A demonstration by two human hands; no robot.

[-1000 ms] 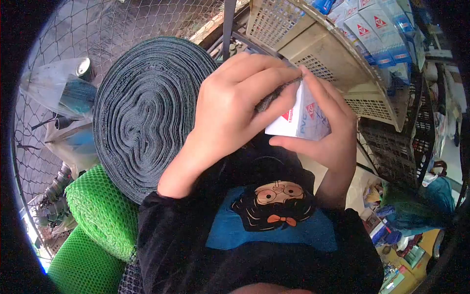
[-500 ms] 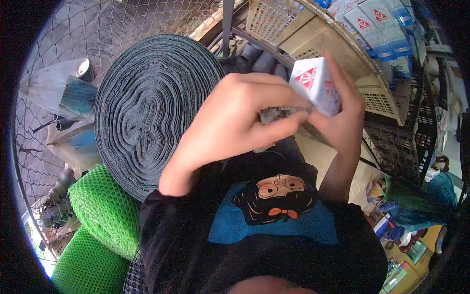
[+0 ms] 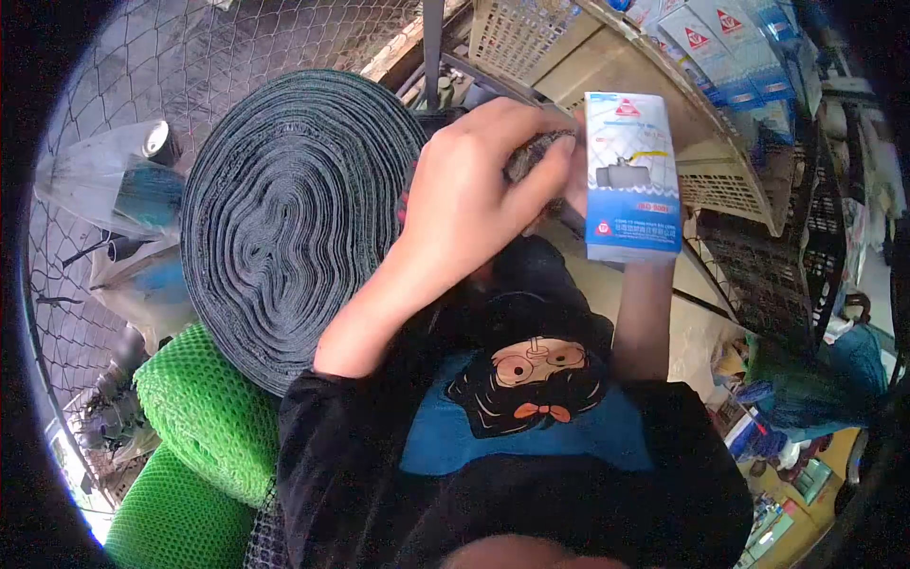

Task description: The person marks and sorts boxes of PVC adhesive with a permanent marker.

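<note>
My left hand [image 3: 474, 175] is closed around a dark grey, fuzzy rag-like wad [image 3: 533, 156], pinched between thumb and fingers beside the box. A small white and blue cardboard box [image 3: 632, 180] stands upright in front of my right hand [image 3: 574, 194], which grips it from behind. Most of that hand is hidden by the box. The box's broad face is turned to me, with a red triangle logo, a picture of a tap-like fitting with a yellow handle, and a blue lower band with lettering.
A large roll of dark green netting [image 3: 294, 228] stands on the left, with bright green mesh rolls [image 3: 209, 412] below it. Beige plastic baskets [image 3: 607, 71] are at the upper right. Similar white and blue boxes [image 3: 725, 47] lie beyond. Wire fencing [image 3: 237, 38] runs along the back left.
The box has turned from its end to its broad face and now covers most of my right hand. My left hand has shifted slightly up and left, still holding the wad.
</note>
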